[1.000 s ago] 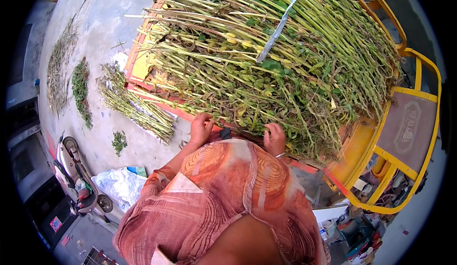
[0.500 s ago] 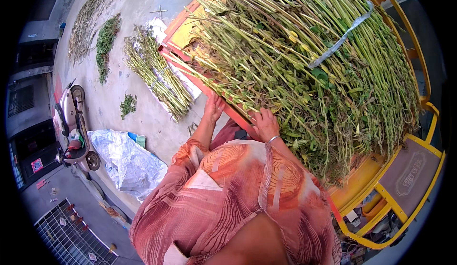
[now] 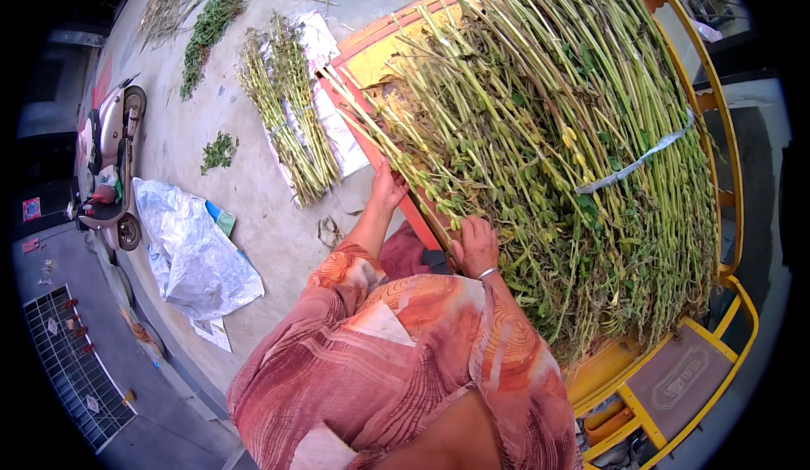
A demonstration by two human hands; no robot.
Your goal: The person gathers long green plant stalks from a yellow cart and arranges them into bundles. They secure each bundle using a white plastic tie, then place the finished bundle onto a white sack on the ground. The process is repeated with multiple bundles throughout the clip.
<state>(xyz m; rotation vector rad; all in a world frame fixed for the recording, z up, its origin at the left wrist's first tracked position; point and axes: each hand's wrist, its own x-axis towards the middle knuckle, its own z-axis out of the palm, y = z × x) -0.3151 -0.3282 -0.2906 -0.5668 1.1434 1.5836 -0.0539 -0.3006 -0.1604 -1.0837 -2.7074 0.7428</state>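
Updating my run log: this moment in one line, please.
left hand: at stalks, by red rim | right hand: at stalks | scooter: at left

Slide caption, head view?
Left hand and right hand at green podded stalks heaped on a red-edged cart.

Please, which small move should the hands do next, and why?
Probably lift the outermost stalks gently: they lie along the red edge, and the left hand and right hand are at them in two separate spots, which could support them evenly.
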